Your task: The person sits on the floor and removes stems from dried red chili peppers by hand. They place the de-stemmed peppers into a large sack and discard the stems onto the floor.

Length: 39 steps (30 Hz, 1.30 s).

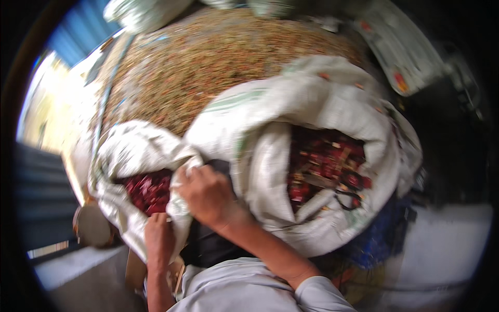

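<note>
A smaller white woven sack (134, 150) stands open before me, with dark red pieces (150, 191) inside that are too blurred to name exactly. My right hand (208, 195) grips the right side of its rim, fingers curled over the bunched fabric. At the near edge of the same rim, my left hand (160, 234) is closed on the fabric. Beside it on the right is a larger white woven sack (269, 163) with green stripes and a rolled-down rim. Dark red pieces (312, 156) show in its mouth, with a dark-handled tool (317, 181) lying on them.
Beyond the sacks, a wide layer of small brown and orange pieces (218, 58) covers the ground. Full pale sacks (144, 13) stand at the far edge. A pale plastic tray or panel (401, 46) is at upper right. At left are a round wooden end (92, 224) and corrugated sheet (45, 195).
</note>
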{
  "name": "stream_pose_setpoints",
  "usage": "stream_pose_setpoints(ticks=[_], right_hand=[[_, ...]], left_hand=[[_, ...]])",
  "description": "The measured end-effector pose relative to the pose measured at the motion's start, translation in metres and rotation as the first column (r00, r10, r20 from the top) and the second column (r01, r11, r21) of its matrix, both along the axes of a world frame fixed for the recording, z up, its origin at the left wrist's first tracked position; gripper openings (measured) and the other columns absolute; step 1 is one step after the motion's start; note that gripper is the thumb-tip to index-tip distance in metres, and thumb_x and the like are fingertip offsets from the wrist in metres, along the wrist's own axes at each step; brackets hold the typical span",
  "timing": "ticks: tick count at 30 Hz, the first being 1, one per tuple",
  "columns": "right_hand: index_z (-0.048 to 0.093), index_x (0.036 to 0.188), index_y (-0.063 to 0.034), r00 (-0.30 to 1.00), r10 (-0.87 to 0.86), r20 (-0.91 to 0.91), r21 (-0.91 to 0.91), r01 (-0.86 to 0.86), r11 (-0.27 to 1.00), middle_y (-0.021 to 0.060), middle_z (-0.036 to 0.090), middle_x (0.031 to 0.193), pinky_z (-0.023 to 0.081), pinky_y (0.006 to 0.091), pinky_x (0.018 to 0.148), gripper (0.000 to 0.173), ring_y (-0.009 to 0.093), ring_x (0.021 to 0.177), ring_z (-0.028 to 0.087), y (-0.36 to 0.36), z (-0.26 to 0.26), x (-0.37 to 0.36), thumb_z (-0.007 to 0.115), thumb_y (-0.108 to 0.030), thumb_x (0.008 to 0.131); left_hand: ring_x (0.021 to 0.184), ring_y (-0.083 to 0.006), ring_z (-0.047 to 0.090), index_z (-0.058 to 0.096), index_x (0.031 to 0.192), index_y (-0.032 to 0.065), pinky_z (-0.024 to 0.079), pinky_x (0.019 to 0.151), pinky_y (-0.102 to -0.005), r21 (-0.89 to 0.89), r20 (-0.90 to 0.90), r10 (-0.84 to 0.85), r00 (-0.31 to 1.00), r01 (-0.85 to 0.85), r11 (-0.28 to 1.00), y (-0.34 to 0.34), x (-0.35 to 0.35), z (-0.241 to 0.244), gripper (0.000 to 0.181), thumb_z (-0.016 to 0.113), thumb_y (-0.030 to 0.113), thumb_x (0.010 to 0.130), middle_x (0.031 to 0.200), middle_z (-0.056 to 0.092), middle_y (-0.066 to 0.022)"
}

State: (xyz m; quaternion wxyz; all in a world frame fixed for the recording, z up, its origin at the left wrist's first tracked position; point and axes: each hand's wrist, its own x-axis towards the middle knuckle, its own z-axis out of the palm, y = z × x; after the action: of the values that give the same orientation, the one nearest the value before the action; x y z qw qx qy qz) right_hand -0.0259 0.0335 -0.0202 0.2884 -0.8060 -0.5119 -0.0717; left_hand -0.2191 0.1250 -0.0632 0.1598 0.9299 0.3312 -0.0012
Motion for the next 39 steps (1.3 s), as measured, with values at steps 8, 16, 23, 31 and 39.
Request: stream_pose_setpoints(ticks=[8,16,23,31,39], right_hand=[[0.063,0.088,-0.0014,0.958,-0.276,0.078,0.163,0.261,0.952,0.0137,0.057,0.101,0.043,0.0419,0.095,0.015,0.029,0.104,0.055,-0.109,0.002,0.03,0.06,-0.012,0.078],[0.06,0.091,-0.0009,0.944,-0.328,0.009,0.205,0.32,0.925,0.0142,0.056,0.1,0.046,0.0408,0.087,0.018,0.029,0.099,0.057,-0.17,-0.012,0.031,0.062,-0.011,0.077],[0.059,0.108,0.0008,0.617,-0.783,0.08,0.116,0.774,0.622,0.0185,0.052,0.117,0.044,0.0489,0.092,0.037,0.036,0.109,0.053,-0.267,0.022,0.083,0.075,-0.015,0.078],[0.04,0.135,0.0042,0.475,-0.869,0.14,-0.061,0.88,0.471,0.0285,0.038,0.139,0.033,0.0576,0.111,0.085,0.041,0.135,0.037,-0.288,0.032,0.163,0.083,-0.035,0.073],[0.053,0.122,0.001,0.194,-0.904,0.381,0.02,0.976,0.218,0.0248,0.05,0.131,0.033,0.0663,0.104,0.035,0.041,0.128,0.046,-0.336,0.018,0.217,0.059,-0.009,0.088]], left_hand=[[0.081,-0.0293,0.065,0.065,0.1,-0.0018,0.05,0.074,-0.0361,-0.222,0.598,-0.152,0.787,0.345,0.912,-0.059,0.189,0.072,0.014,0.062,0.0,0.086,0.091,0.067,-0.0156],[0.096,-0.0402,0.062,0.061,0.11,-0.0017,0.05,0.083,-0.0431,0.126,0.523,-0.755,0.394,0.841,0.526,-0.12,0.372,0.001,0.029,0.067,0.007,0.083,0.101,0.064,-0.0226],[0.092,-0.0396,0.063,0.058,0.112,0.0026,0.051,0.076,-0.0452,0.297,0.617,-0.599,0.51,0.554,0.778,-0.125,0.421,0.077,0.036,0.072,0.011,0.08,0.107,0.062,-0.0195],[0.113,-0.0454,0.052,0.046,0.128,0.0056,0.048,0.088,-0.0503,0.476,0.566,-0.753,0.335,0.614,0.63,-0.178,0.487,0.092,0.067,0.079,0.009,0.07,0.129,0.046,-0.0248],[0.107,-0.0416,0.056,0.053,0.119,0.0039,0.048,0.084,-0.0491,0.479,0.678,-0.675,0.291,0.521,0.706,-0.185,0.498,0.142,0.059,0.082,0.02,0.071,0.117,0.054,-0.0199]])
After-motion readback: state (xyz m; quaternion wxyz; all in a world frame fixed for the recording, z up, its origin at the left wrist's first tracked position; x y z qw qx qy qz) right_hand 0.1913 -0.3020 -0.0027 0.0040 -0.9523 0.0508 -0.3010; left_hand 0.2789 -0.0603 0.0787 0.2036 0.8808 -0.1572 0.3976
